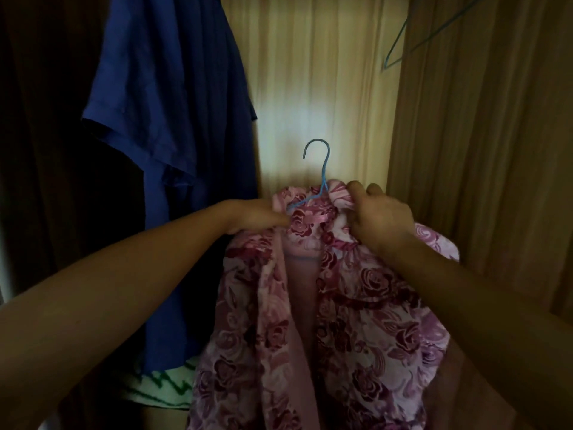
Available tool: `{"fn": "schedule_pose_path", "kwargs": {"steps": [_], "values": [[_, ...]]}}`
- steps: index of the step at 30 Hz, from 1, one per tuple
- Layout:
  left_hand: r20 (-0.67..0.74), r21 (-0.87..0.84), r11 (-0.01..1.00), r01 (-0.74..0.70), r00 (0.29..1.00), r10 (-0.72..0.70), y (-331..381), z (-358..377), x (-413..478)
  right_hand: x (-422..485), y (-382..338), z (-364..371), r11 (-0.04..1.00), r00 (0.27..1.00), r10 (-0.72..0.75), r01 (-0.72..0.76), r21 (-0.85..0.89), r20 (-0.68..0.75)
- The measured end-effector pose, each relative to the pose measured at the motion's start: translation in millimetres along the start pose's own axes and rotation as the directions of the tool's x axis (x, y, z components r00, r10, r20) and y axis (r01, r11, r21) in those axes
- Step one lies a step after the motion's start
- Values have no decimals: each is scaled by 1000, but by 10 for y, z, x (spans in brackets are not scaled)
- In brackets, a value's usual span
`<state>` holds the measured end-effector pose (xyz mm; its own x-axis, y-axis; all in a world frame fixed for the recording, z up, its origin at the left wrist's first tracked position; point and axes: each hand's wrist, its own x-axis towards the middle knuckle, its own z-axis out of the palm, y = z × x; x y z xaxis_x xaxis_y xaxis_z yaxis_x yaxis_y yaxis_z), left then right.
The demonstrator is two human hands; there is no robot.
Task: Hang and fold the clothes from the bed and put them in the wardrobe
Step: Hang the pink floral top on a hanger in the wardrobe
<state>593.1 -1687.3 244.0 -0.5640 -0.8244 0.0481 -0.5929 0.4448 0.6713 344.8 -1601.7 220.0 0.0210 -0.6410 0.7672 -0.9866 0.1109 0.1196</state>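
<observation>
A pink garment (356, 305) printed with dark red roses hangs in front of me on a blue wire hanger (321, 169), whose hook stands free above the collar. My left hand (257, 217) grips the garment's left shoulder where the hanger arm goes in. My right hand (378, 215) pinches the collar fabric on the right side. Both hands hold the garment up inside the open wardrobe (325, 72).
A blue short-sleeved shirt (173, 119) hangs to the left, close to my left arm. An empty blue hanger (412, 41) hangs at the upper right by the wardrobe's wooden side wall (480, 135). A white and green folded cloth (161, 389) lies below.
</observation>
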Motion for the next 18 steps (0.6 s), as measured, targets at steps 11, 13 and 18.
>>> {"fn": "schedule_pose_path", "kwargs": {"steps": [11, 13, 18], "values": [[-293, 155, 920, -360, 872, 391, -243, -1, 210, 205, 263, -266, 905, 985, 162, -172, 389, 60], [-364, 222, 907, -358, 832, 418, -185, 26, 264, 222, 225, -314, 903, 983, 128, -170, 395, 132], [-458, 436, 849, -299, 738, 496, 11, 27, 322, 266, 64, -387, 915, 991, 85, -120, 386, 108]]}}
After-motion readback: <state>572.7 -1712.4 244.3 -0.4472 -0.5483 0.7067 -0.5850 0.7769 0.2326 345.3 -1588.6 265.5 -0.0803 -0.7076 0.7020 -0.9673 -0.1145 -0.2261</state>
